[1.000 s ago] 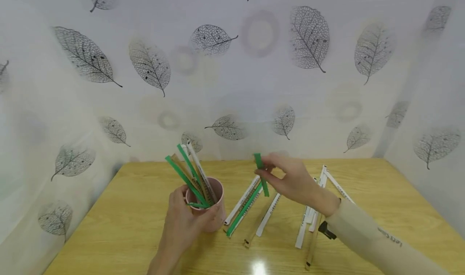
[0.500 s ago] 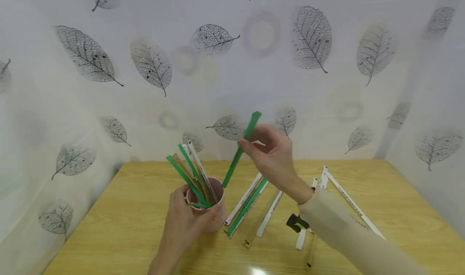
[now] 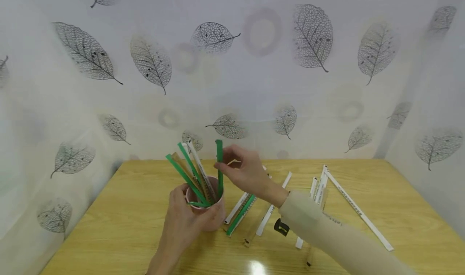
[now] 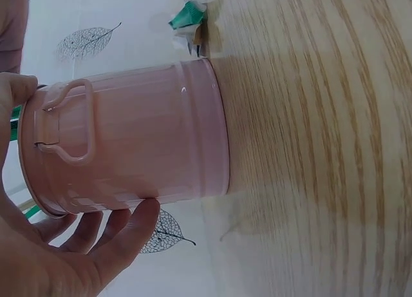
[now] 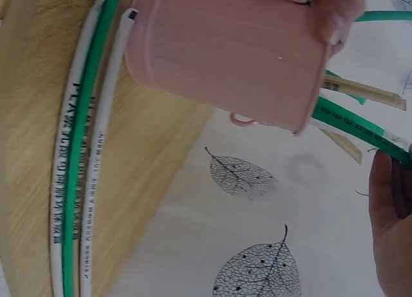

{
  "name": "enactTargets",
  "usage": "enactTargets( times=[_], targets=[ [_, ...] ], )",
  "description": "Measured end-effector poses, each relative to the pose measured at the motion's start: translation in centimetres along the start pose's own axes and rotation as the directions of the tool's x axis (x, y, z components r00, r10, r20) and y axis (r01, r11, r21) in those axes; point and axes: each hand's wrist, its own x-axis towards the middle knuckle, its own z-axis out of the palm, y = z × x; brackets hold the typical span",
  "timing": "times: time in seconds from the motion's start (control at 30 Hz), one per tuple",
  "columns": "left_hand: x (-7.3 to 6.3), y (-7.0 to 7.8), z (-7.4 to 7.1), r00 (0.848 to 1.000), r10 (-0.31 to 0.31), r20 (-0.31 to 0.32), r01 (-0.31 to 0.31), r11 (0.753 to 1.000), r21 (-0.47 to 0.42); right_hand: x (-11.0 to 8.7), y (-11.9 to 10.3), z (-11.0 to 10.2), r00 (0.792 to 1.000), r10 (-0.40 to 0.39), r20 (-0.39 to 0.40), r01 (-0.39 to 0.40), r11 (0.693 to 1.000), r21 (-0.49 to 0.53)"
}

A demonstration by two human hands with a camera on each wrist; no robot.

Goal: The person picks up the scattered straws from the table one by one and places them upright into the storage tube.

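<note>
We see the left hand (image 3: 187, 218) with its grip curled round the pink two-handled cup (image 4: 138, 133), which stands upright on the wooden tabletop (image 3: 127, 214). The right hand (image 3: 247, 172) has its grip pinching a green wrapped straw (image 3: 220, 180), and we see the straw's low end inside the cup. Other wrapped straws (image 3: 202, 171) lean left in the cup. Loose wrapped straws (image 3: 241, 215) lie right of the cup.
</note>
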Motion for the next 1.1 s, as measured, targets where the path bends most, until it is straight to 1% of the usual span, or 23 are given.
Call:
enactTargets(
  times=[0.13,0.23,0.43,0.6,0.7,0.8,0.83,0.9,0.93,0.97,1.0,1.03,1.1],
  targets=[
    [0.0,0.0,0.2,1.0,0.019,0.002,-0.019,1.0,-0.01,-1.0,1.1,0.4,0.998,0.024,0.058,-0.023,0.999,-0.029],
    [0.0,0.0,0.2,1.0,0.028,0.008,-0.028,1.0,-0.015,-1.5,1.6,0.7,0.996,0.041,0.084,-0.037,0.998,-0.048],
    [0.0,0.0,0.1,1.0,0.022,0.013,-0.022,1.0,-0.01,-1.8,2.1,0.6,0.995,0.032,0.098,-0.022,0.995,-0.098],
    [0.0,0.0,0.1,1.0,0.01,0.018,-0.01,1.0,-0.006,-2.0,2.4,0.5,0.994,0.026,0.107,-0.016,0.996,-0.091],
    [0.0,0.0,0.2,1.0,0.001,0.027,-0.001,1.0,-0.003,-2.2,2.5,-0.2,0.993,0.07,0.094,-0.059,0.991,-0.118],
    [0.1,0.0,0.1,1.0,0.0,0.03,-0.001,1.0,0.0,-2.5,2.6,-1.5,0.99,0.116,0.077,-0.1,0.978,-0.184],
    [0.2,0.1,0.1,1.0,0.004,0.029,-0.004,1.0,0.0,-2.6,2.7,-2.1,0.988,0.133,0.082,-0.113,0.972,-0.207],
    [0.3,0.1,0.1,1.0,0.018,0.021,-0.018,1.0,-0.006,-2.9,2.9,-3.4,0.979,0.15,0.136,-0.111,0.959,-0.259],
    [0.4,0.1,0.1,1.0,0.024,0.016,-0.024,1.0,-0.009,-3.1,3.0,-4.0,0.969,0.16,0.189,-0.099,0.95,-0.296],
    [0.4,0.1,0.1,0.999,0.029,0.013,-0.028,1.0,-0.013,-3.4,3.1,-4.7,0.95,0.177,0.258,-0.083,0.938,-0.338],
    [0.4,0.1,0.1,0.999,0.034,0.011,-0.033,0.999,-0.019,-3.7,3.1,-5.2,0.921,0.196,0.336,-0.057,0.922,-0.382],
    [0.5,0.1,0.1,0.999,0.038,0.009,-0.037,0.999,-0.023,-4.0,3.0,-5.8,0.881,0.224,0.416,-0.033,0.907,-0.419],
    [0.6,0.0,0.1,0.999,0.037,0.011,-0.036,0.999,-0.028,-4.9,2.7,-6.5,0.78,0.286,0.556,0.025,0.875,-0.484]
  ],
)
